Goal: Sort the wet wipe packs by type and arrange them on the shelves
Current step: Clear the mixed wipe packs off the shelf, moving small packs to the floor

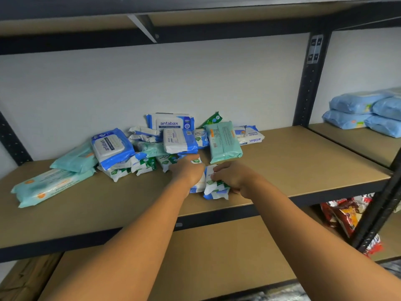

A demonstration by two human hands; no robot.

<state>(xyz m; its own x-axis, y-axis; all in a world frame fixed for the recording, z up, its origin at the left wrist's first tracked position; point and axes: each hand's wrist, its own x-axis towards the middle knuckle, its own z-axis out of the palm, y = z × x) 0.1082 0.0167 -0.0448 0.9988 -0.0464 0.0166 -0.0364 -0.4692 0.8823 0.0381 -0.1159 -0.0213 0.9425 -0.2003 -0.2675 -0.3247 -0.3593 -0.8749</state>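
Note:
A mixed heap of wet wipe packs (pixel 152 144) lies at the back of the brown shelf board (pixel 303 161): blue-and-white antabax packs (pixel 111 146), mint-green packs (pixel 224 142) and small white packs with green marks (pixel 144 165). In front of the heap my left hand (pixel 187 171) holds one small white pack (pixel 198 184), fingers curled over it. Right beside it, my right hand (pixel 232 177) grips a few more small white packs (pixel 214 190) resting on the board. Two long mint packs (pixel 50 185) lie at the left.
A black steel upright (pixel 309 83) bounds the bay on the right. Beyond it, light-blue soft packs (pixel 364 111) are stacked on the neighbouring shelf. Red snack bags (pixel 347 216) sit on the lower right shelf. A lower brown board (pixel 217 257) runs beneath my arms.

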